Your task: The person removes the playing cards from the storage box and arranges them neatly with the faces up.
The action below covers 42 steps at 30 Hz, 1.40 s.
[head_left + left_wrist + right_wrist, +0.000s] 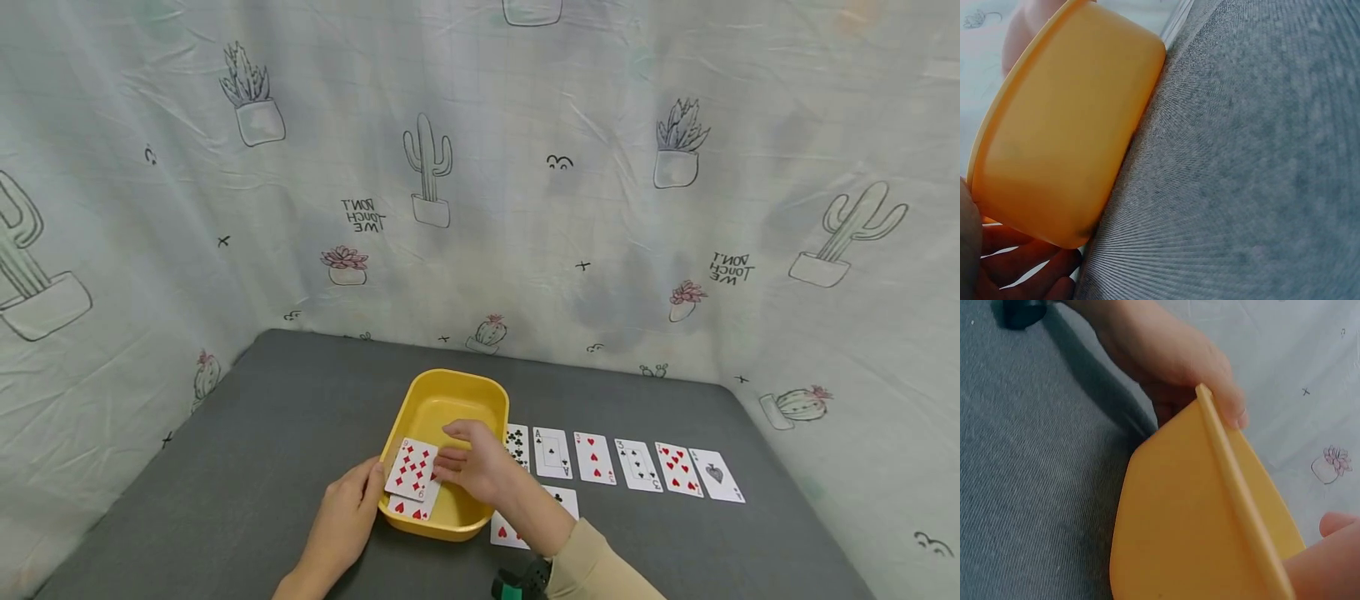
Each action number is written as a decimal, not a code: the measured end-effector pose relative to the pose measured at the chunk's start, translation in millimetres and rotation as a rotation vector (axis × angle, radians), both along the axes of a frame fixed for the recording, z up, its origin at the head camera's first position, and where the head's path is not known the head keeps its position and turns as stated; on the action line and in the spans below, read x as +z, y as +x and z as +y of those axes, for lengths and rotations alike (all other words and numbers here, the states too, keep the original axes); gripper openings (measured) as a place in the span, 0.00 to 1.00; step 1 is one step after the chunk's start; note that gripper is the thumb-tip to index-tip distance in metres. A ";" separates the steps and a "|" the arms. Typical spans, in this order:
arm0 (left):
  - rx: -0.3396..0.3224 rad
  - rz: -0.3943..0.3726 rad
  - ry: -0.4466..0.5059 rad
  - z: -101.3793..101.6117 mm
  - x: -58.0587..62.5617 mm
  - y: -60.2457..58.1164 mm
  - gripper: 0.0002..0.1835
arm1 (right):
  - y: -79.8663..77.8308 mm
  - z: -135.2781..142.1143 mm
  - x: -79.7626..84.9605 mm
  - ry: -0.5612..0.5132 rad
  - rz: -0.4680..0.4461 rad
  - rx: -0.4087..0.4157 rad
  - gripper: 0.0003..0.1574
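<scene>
A yellow plastic bin (447,379) stands on the dark table. My left hand (345,510) grips its near left corner, the thumb over the rim and the fingers outside, as the right wrist view also shows. Inside the bin lie a nine of diamonds (411,471) and, partly under it, a hearts card (408,507). My right hand (476,467) is inside the bin's outline, fingers loosely extended towards the nine of diamonds. Nothing shows in its grasp; whether the fingertips touch the cards I cannot tell.
Right of the bin runs a row of face-up cards, from a clubs card (517,442) beside the rim to an ace of spades (717,476). More cards, one with hearts (507,533), lie partly under my right forearm. A printed curtain (510,208) surrounds the table.
</scene>
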<state>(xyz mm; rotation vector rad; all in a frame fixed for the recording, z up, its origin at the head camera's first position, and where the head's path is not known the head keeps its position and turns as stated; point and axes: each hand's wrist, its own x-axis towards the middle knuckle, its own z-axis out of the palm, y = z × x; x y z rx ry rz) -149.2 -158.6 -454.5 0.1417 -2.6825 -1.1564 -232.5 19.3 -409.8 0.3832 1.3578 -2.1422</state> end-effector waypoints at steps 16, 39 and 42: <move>-0.009 0.000 0.004 2.5 -1.6 -1.0 0.24 | -0.8 -3.4 -30.7 0.192 0.166 0.182 0.22; -0.009 -0.027 0.001 1.4 -2.0 -1.4 0.30 | 6.7 -5.6 -14.6 0.459 0.432 -0.041 0.11; -0.008 -0.041 0.006 2.0 -2.3 -1.5 0.31 | 11.7 3.0 -3.8 0.400 0.451 -0.066 0.12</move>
